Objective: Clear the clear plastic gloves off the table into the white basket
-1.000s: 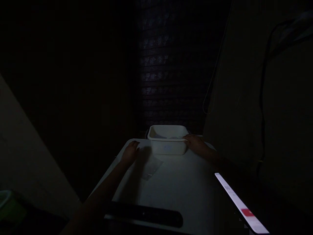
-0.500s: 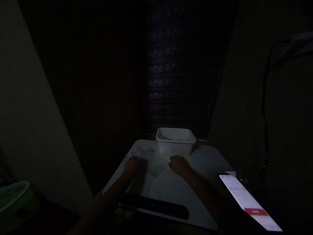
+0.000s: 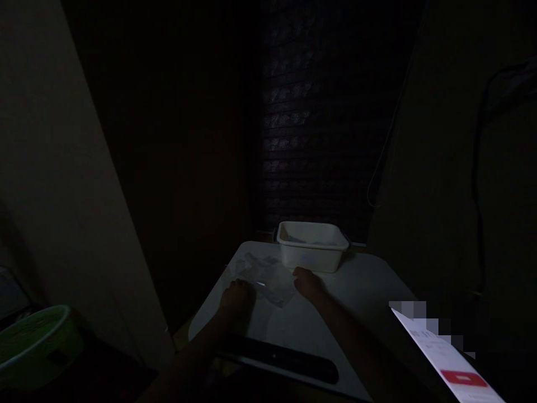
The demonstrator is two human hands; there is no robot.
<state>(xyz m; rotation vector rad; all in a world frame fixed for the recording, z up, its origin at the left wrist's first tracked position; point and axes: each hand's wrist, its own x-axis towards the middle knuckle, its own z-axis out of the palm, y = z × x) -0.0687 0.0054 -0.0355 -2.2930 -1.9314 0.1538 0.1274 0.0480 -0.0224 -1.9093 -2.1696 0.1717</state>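
A thin, clear plastic bag (image 3: 271, 282) lies spread and wrinkled on a small white table (image 3: 272, 330). My left hand (image 3: 235, 296) is at the bag's near left edge, its fingers curled down on the plastic. On the opposite side, my right hand (image 3: 308, 284) pinches the bag's right edge with closed fingers. Just beyond my right hand stands a white rectangular tub (image 3: 312, 258), with something pale inside that is too dim to make out. Low light blurs the fingertips of both hands.
A lit phone (image 3: 451, 355) is at the lower right, beside my right forearm. A black slot or strip (image 3: 281, 358) runs along the table's near edge. On the lower left sits a green basin (image 3: 42, 341). Dark slatted blinds (image 3: 289, 123) hang behind the table.
My left hand has shifted nearer to me and inward, and the bag has changed shape, with new folds. My right hand keeps its place beside the tub. The whole view has swung slightly left.
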